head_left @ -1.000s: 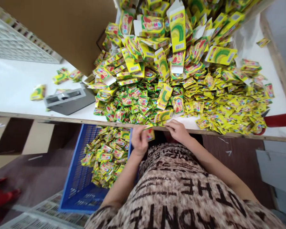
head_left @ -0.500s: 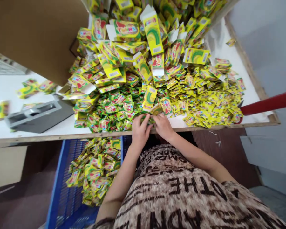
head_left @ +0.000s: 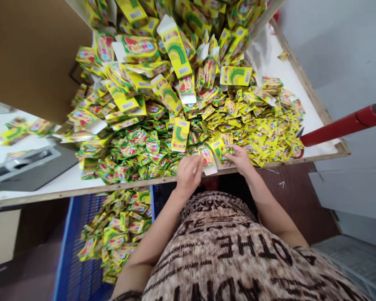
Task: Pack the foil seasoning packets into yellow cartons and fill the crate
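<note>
My left hand (head_left: 189,175) is closed, its curled fingers at the left edge of a small printed box (head_left: 208,157) with a white end flap. Whether the fingers grip this box or something hidden is unclear. To the right, my right hand (head_left: 240,160) pinches a green-and-yellow sachet (head_left: 227,154). Beside that sachet, a yellow carton (head_left: 217,144) overlaps it. Another yellow box (head_left: 180,134) with a green banana picture lies just beyond my left hand. Green sachets (head_left: 138,150) are heaped to the left, yellow sachets (head_left: 269,138) to the right.
A large pile of open-flapped boxes (head_left: 138,75) fills the table's far side. At left are a grey metal device (head_left: 34,167) and a brown carton (head_left: 34,54). A red handle (head_left: 341,127) juts in from the right. A blue crate (head_left: 64,251) below the table edge contains filled-looking boxes.
My hands were together at the table edge and have moved apart, the right one going right with a sachet. The camera view has shifted slightly to the right.
</note>
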### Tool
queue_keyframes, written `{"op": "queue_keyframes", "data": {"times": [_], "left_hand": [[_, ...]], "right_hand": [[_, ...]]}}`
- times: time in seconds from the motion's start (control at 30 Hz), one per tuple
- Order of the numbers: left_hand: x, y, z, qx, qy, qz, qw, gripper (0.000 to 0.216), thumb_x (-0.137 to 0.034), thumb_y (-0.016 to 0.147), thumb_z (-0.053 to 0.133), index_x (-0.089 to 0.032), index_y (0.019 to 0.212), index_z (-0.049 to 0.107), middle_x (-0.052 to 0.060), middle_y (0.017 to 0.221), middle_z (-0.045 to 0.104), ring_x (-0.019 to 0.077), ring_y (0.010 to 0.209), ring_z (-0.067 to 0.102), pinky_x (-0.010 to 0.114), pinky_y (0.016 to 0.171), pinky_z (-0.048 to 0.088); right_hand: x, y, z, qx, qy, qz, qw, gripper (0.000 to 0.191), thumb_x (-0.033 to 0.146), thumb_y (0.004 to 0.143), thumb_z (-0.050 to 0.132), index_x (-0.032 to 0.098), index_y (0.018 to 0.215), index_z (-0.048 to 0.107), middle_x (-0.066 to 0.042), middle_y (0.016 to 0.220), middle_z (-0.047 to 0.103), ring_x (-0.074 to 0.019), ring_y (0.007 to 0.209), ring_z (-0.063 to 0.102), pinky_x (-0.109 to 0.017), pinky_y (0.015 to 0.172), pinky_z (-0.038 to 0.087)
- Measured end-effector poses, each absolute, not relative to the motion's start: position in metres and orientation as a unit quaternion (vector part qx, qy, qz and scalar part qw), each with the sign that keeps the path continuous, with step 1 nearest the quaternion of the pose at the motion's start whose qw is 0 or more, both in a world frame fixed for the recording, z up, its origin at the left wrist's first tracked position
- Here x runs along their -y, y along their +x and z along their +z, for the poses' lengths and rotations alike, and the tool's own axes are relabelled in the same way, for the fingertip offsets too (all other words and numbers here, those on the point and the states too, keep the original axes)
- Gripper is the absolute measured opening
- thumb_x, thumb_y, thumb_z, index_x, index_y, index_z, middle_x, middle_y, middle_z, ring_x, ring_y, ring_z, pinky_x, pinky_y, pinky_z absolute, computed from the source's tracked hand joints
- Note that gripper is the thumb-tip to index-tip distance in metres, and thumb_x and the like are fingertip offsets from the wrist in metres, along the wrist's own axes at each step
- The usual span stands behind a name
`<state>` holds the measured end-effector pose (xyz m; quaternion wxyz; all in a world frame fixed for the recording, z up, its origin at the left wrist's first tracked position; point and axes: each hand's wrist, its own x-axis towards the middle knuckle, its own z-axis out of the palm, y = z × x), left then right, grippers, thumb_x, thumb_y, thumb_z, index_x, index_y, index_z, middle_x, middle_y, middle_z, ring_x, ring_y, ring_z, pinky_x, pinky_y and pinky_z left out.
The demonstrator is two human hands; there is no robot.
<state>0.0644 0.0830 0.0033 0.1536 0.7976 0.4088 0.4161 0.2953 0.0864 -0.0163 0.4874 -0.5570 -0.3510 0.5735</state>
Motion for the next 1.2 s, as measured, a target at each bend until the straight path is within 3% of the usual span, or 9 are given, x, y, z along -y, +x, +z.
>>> {"op": "queue_keyframes", "data": {"times": [0.13, 0.23, 0.43, 0.63, 0.77, 0.9, 1.03, 1.13, 1.2], "left_hand": [[-0.078, 0.079, 0.0, -0.305, 0.902, 0.247, 0.178, 0.037, -0.032, 0.09, 0.061, -0.02, 0.124, 0.061, 0.012, 0.12, 0.068, 0.0274, 0.12, 0.056, 0.049, 0.105, 0.04], [-0.082, 0.091, -0.007, -0.388, 0.864, 0.266, 0.181, 0.029, -0.034, 0.09, 0.06, -0.017, 0.112, 0.067, 0.014, 0.113, 0.071, 0.0289, 0.113, 0.061, 0.054, 0.106, 0.038], [-0.079, 0.115, 0.007, -0.395, 0.745, 0.346, 0.412, 0.022, -0.03, 0.083, 0.069, -0.017, 0.1, 0.071, 0.007, 0.092, 0.075, 0.019, 0.081, 0.068, 0.032, 0.076, 0.054], [-0.067, 0.111, 0.011, -0.406, 0.733, 0.232, 0.494, 0.018, -0.023, 0.078, 0.07, -0.02, 0.096, 0.066, 0.002, 0.09, 0.073, 0.0184, 0.085, 0.068, 0.03, 0.077, 0.053], [-0.075, 0.131, 0.005, -0.363, 0.758, 0.16, 0.518, 0.019, -0.031, 0.08, 0.069, -0.021, 0.095, 0.063, 0.0, 0.082, 0.071, 0.017, 0.076, 0.066, 0.026, 0.068, 0.049], [-0.098, 0.176, 0.001, -0.36, 0.835, 0.169, 0.38, 0.021, -0.033, 0.094, 0.052, -0.017, 0.094, 0.066, 0.008, 0.09, 0.07, 0.0214, 0.09, 0.063, 0.033, 0.081, 0.046], [-0.111, 0.209, -0.001, -0.373, 0.906, 0.083, 0.181, 0.029, -0.041, 0.084, 0.065, -0.012, 0.087, 0.066, 0.019, 0.099, 0.068, 0.0332, 0.103, 0.057, 0.045, 0.088, 0.04], [-0.114, 0.211, -0.002, -0.339, 0.924, 0.042, 0.173, 0.02, -0.028, 0.088, 0.058, -0.011, 0.083, 0.066, 0.018, 0.089, 0.068, 0.0306, 0.092, 0.062, 0.046, 0.088, 0.04], [-0.117, 0.205, -0.004, -0.336, 0.915, 0.064, 0.214, 0.017, -0.018, 0.089, 0.051, -0.013, 0.084, 0.067, 0.014, 0.082, 0.069, 0.0262, 0.084, 0.064, 0.043, 0.088, 0.042]], "right_hand": [[-0.083, 0.299, -0.02, 0.327, -0.556, 0.558, 0.522, 0.044, 0.041, 0.065, 0.079, 0.022, 0.101, 0.062, 0.005, 0.07, 0.064, -0.0124, 0.059, 0.061, -0.026, 0.056, 0.052], [-0.072, 0.304, -0.016, 0.336, -0.572, 0.492, 0.564, 0.033, 0.034, 0.06, 0.082, 0.021, 0.085, 0.064, 0.003, 0.076, 0.063, -0.0115, 0.068, 0.058, -0.025, 0.065, 0.05], [-0.034, 0.274, -0.002, 0.39, -0.555, 0.481, 0.556, 0.02, 0.034, 0.073, 0.072, 0.021, 0.085, 0.062, 0.0, 0.08, 0.064, -0.0147, 0.076, 0.06, -0.028, 0.073, 0.051], [-0.001, 0.265, -0.009, 0.383, -0.583, 0.526, 0.488, 0.021, 0.04, 0.078, 0.068, 0.021, 0.087, 0.066, -0.001, 0.078, 0.067, -0.0163, 0.067, 0.062, -0.03, 0.064, 0.054], [0.011, 0.289, -0.011, 0.378, -0.614, 0.485, 0.495, 0.02, 0.04, 0.08, 0.065, 0.02, 0.08, 0.069, 0.001, 0.066, 0.063, -0.013, 0.053, 0.055, -0.025, 0.05, 0.048], [0.008, 0.326, -0.015, 0.289, -0.686, 0.374, 0.554, 0.02, 0.038, 0.079, 0.067, 0.018, 0.078, 0.067, 0.003, 0.06, 0.059, -0.0103, 0.046, 0.052, -0.022, 0.04, 0.04], [0.001, 0.351, -0.014, 0.242, -0.681, 0.346, 0.599, 0.024, 0.037, 0.076, 0.07, 0.018, 0.09, 0.065, 0.004, 0.063, 0.06, -0.0098, 0.046, 0.055, -0.021, 0.041, 0.045], [0.001, 0.354, -0.011, 0.225, -0.674, 0.351, 0.61, 0.042, 0.036, 0.075, 0.071, 0.021, 0.114, 0.061, 0.007, 0.061, 0.059, -0.01, 0.043, 0.054, -0.021, 0.038, 0.044], [0.002, 0.353, -0.009, 0.23, -0.663, 0.367, 0.611, 0.041, 0.037, 0.076, 0.07, 0.021, 0.113, 0.063, 0.005, 0.063, 0.062, -0.0114, 0.046, 0.057, -0.023, 0.042, 0.048]]}}
